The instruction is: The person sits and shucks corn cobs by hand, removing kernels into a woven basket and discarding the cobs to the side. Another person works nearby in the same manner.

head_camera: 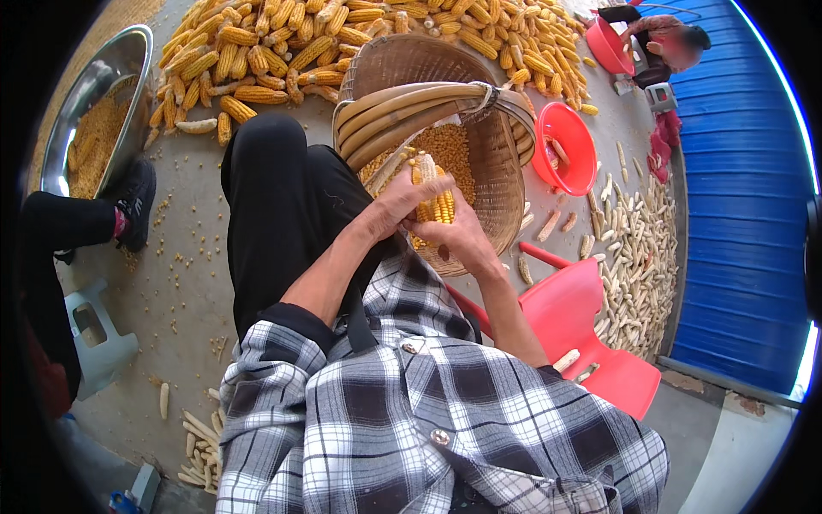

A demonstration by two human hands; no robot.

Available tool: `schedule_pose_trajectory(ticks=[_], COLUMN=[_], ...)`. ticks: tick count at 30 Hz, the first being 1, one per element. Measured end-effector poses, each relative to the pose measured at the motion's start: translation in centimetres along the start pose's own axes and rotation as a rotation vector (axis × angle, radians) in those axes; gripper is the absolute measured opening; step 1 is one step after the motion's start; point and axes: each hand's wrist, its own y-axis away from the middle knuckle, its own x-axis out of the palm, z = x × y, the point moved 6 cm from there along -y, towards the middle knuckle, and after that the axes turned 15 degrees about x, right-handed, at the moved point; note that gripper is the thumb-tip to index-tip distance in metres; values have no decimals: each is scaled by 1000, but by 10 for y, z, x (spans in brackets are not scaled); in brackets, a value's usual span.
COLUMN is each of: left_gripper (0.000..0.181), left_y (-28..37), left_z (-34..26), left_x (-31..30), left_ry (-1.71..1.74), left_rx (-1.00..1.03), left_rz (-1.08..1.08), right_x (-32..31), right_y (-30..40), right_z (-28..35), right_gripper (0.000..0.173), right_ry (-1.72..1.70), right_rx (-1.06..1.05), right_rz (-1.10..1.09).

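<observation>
A partly shelled ear of corn (437, 202) is gripped in both my hands over a woven bamboo basket (504, 212). My left hand (401, 199) holds it from the left, its thumb lying across the cob. My right hand (459, 231) wraps its lower right side. Bare cob shows at the ear's upper end, with yellow kernels lower down. Beneath, loose corn kernels (449, 144) fill the basket's bottom, and a pale stripped cob (388, 170) lies by my left hand. The basket's thick bamboo handle (411, 115) arches just beyond my hands.
Unshelled corn ears (276, 58) are heaped beyond the basket. A red plastic basin (581, 151), a red chair (584, 321) and piled bare cobs (636, 276) stand or lie to the right. At left are a metal tub (144, 83), a stool (96, 340) and a person's leg (77, 221); another person (668, 45) sits far right.
</observation>
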Motion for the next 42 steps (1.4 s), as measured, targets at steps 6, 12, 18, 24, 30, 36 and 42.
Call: schedule_pose_trajectory(ticks=[6,12,18,24,30,36,42], left_gripper=[63,59,50,43,32,30,42], left_y=[3,2,-1,1,-2,-2,-7], left_z=[6,2,14,2,10,3,-8], left_x=[-7,-4,-12,-6,-14,-17,-25], left_ry=[-22,-3,-136,2,-33,-42,-204], left_rx=[-76,-99,-24,-54,7,-27,263], left_rz=[32,-15,-71,-90,-138,-102,-255], right_x=[1,-7,-4,-8,0,-17,-43], right_y=[-4,-10,-13,-18,-10,-11,-4], right_z=[-20,-9,-19,-14,-11,-4,16], right_gripper=[63,89,85,75,76,81,74], right_ry=[-473,194,-111,43,-17,245,746], right_rx=[183,88,139,-11,122,-5,-240], right_rz=[331,-42,172,39,176,-36,-397])
